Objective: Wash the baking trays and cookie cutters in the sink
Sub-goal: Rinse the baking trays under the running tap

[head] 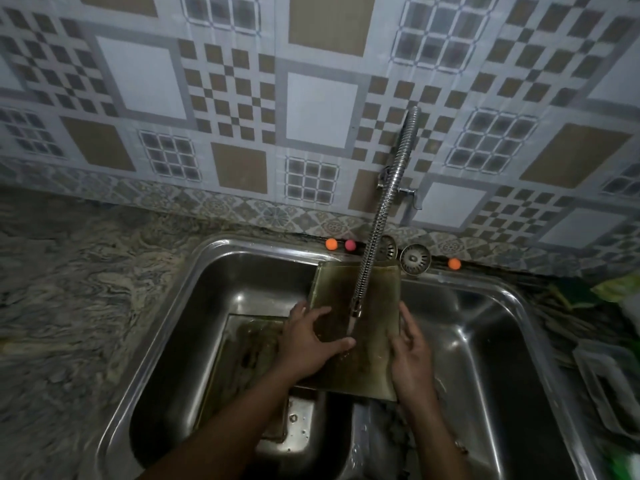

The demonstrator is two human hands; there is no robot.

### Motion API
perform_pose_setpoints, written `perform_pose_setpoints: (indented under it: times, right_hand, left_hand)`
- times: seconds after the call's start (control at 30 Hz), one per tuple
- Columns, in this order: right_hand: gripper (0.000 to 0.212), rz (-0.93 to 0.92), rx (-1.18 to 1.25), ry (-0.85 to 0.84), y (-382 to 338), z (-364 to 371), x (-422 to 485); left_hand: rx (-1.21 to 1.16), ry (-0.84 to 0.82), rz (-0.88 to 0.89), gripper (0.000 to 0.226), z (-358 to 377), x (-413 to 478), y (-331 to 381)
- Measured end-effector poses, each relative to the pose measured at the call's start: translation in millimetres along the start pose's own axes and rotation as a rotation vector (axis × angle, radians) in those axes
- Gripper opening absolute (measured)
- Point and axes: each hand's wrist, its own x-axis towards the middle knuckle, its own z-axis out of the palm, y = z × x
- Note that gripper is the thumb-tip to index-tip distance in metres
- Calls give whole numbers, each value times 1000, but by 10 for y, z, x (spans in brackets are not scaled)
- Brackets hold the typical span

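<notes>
A flat, brownish baking tray [372, 299] lies tilted across the divider of the double steel sink [207, 258], under the flexible metal tap [377, 230], whose water runs onto it. My left hand [310, 341] rests on the tray's left side with fingers spread over its surface. My right hand [412, 355] grips the tray's right edge. A second tray [242, 355] lies in the bottom of the left basin, partly covered by my left arm. No cookie cutters can be made out.
Two metal drain strainers [415, 258] and three small orange and pink balls [331, 243] sit on the sink's back ledge. A marbled stone counter [69, 289] stretches to the left. White plastic containers [609, 386] and green packaging [620, 285] sit at the right.
</notes>
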Motion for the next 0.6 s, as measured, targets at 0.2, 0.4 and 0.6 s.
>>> perform_pose_setpoints:
  times: [0.2,0.4,0.6]
  right_hand:
    - [49,40,-145,-134,205,79,87]
    - [55,-193,-1090,-215,349,150,84]
    - [50,-204,-1307,-264,280,300,407]
  left_hand:
    - [-419,-211,-148,69,-385,103,-238]
    - [-449,-216,-129,69,-287,90,-115]
    - [-372,-251,-64,60,-42,-10,-140]
